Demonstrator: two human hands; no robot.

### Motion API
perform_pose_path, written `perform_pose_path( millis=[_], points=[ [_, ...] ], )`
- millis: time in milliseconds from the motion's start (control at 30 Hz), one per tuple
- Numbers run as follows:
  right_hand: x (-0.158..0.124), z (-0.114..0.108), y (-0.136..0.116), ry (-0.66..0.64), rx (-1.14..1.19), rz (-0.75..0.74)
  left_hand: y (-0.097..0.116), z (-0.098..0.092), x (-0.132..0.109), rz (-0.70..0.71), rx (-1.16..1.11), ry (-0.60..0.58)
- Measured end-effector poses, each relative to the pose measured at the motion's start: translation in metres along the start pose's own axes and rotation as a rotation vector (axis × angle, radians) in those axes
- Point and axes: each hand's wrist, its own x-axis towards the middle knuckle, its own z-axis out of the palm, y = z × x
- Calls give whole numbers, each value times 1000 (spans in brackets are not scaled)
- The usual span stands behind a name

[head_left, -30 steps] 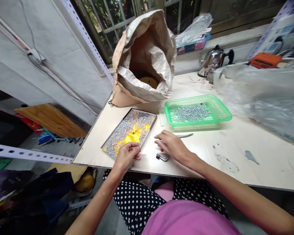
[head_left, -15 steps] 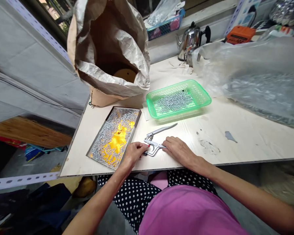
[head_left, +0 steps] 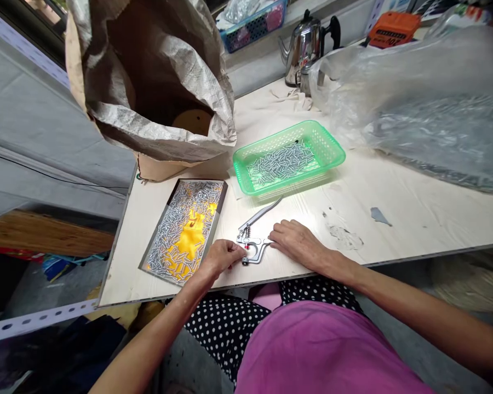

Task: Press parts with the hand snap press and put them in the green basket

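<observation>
Grey snap-fastener pliers [head_left: 256, 241] lie at the table's front, jaws to the left and the upper handle spread away from the lower one. My right hand [head_left: 298, 243] rests palm down on the table, its fingers closed on the end of the lower handle. At the jaws, beside a small red part, my left hand [head_left: 225, 256] pinches thumb against forefinger; what sits between them is too small to make out. Left of the pliers is a shallow tray [head_left: 214, 224] of small silvery metal pieces over a yellow bottom. A green plastic basket [head_left: 332, 156] behind holds more such pieces.
A large open paper sack [head_left: 156, 123] stands at the back left. A steel kettle [head_left: 306, 49] is by the wall. The right side has a big clear plastic bag [head_left: 435, 120] full of metal pieces. A grey scrap [head_left: 380, 215] lies on the table [head_left: 427, 224].
The view has shifted slightly. My left fingertips have come a little lower at the jaws, showing more of the red part. The pliers' upper handle slants more steeply.
</observation>
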Motion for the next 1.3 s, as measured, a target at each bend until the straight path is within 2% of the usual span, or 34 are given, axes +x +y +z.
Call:
perform_pose_path(
  millis=[133,300,500,667,800,1067,1300],
  points=[
    [-4,-8,3,-50,6,10,-1,7,-5,4,40,-12],
    [-1,-20,15,-19,65,0,-7,15,-12,-9,94,-20],
    [20,-25,35,-145,12,-128,-6,24,-23,-34,46,-58],
    [26,-33,30,-204,-35,-150,-1,32,-33,-163,-46,-56],
    [22,-39,22,-253,-88,-130,1,35,-37,-188,-104,-51],
    [11,-42,14,-217,-109,-119,-5,37,-39,-177,-120,-29],
    [-1,-42,17,-159,-90,-106,-5,38,-40,-187,-132,3]
  ],
)
